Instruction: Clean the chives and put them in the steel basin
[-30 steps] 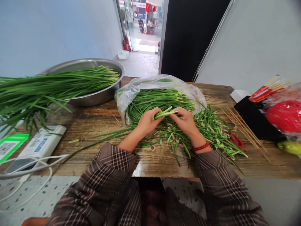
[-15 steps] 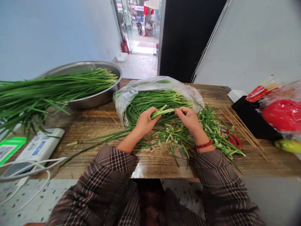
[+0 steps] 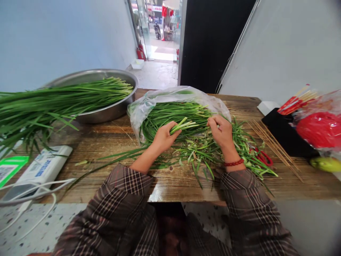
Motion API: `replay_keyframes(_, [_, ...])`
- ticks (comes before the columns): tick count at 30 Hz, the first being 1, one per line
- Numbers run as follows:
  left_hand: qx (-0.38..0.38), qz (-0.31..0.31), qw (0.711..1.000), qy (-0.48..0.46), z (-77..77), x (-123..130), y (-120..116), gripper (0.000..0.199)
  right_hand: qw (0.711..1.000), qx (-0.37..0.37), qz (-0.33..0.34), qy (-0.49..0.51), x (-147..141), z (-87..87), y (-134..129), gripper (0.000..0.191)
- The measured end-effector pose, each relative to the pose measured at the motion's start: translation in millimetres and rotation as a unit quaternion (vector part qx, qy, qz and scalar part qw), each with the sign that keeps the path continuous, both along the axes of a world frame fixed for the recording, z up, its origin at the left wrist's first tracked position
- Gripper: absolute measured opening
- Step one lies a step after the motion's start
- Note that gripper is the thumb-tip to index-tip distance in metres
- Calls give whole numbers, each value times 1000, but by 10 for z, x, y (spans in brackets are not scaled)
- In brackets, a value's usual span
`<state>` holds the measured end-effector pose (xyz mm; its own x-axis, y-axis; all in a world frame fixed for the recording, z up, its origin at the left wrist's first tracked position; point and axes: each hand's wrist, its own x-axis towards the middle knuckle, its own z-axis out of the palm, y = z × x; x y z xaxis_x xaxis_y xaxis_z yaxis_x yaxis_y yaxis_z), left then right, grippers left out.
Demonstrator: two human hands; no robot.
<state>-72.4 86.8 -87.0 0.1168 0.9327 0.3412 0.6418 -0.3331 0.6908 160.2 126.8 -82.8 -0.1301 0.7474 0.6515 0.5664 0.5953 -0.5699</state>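
Observation:
My left hand (image 3: 165,137) is closed around a few garlic chives (image 3: 188,125), their pale cut ends pointing right and their long leaves trailing left across the table. Off to the right, apart from those ends, my right hand (image 3: 221,131) is pinched; whatever sits between its fingertips is too small to make out. Behind both hands a clear plastic bag (image 3: 146,103) lies with its mouth towards me, full of more garlic chives (image 3: 173,113). A loose heap of trimmed leaves and scraps (image 3: 198,151) is spread below and beside my right hand.
A steel basin (image 3: 106,113) at the left holds a large bunch of chives overhanging its side. Near it lie a white power strip (image 3: 50,160) and cables. Red-handled scissors (image 3: 263,158), thin wooden skewers (image 3: 274,147), a black holder (image 3: 290,137) and a red bundle (image 3: 318,129) are at the right.
My right hand has moved right, away from the chive ends it was touching, and its fingers have curled in. My left hand stays in place with the chives.

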Motion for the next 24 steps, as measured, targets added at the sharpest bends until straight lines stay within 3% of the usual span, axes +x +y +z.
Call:
replay_keyframes(3, [0,6,1000,8,1,-1,0,17,1000,-5,8,12,-21,22,-19,34])
replay_keyframes(6, [1,-6,1000,5,-2,-1,-4,20,998,-32,54,26,-109,-4,-46,14])
replay_keyframes(9, [0,-30,1000,10,-19,-3,-1,25,991,-94,86,38,-201,-29,-84,14])
replay_keyframes(13, [3,-72,996,55,-56,-6,9,26,991,-98,87,32,-298,-20,-140,18])
replay_keyframes(17, [-16,-99,990,100,-53,-12,13,23,979,-153,84,101,-338,-63,-112,21])
replay_keyframes(20, [9,-40,994,98,-12,-41,21,19,970,-200,80,111,-298,-126,-40,31])
replay_keyframes(22, [42,38,997,58,28,-71,24,21,983,-166,64,38,-272,-142,-21,30])
replay_keyframes(24, [62,107,992,12,70,-94,19,25,988,-113,92,-53,-284,-129,-53,18])
